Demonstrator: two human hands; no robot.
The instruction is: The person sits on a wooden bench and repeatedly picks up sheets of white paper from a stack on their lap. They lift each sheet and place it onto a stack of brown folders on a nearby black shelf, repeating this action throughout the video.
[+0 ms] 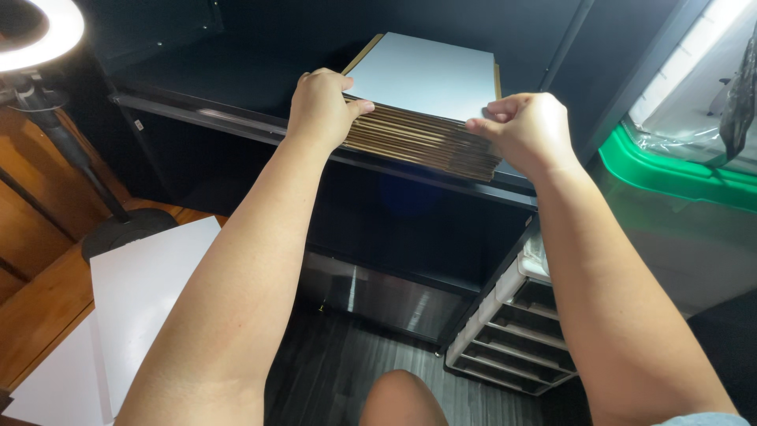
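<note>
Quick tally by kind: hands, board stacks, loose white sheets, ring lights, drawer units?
Hands: 2, left hand and right hand
Stack of flat brown cardboard boards: 1
Loose white sheets: 2
Round ring light: 1
White drawer unit: 1
Total: 7

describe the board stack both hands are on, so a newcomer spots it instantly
On the black shelf running across the upper middle, a stack of flat cardboard sheets overhangs the front edge, with the left hand and right hand gripping its near corners. Its top face is pale grey-white and its edges layered brown, unlike the loose white boards lower left.
</note>
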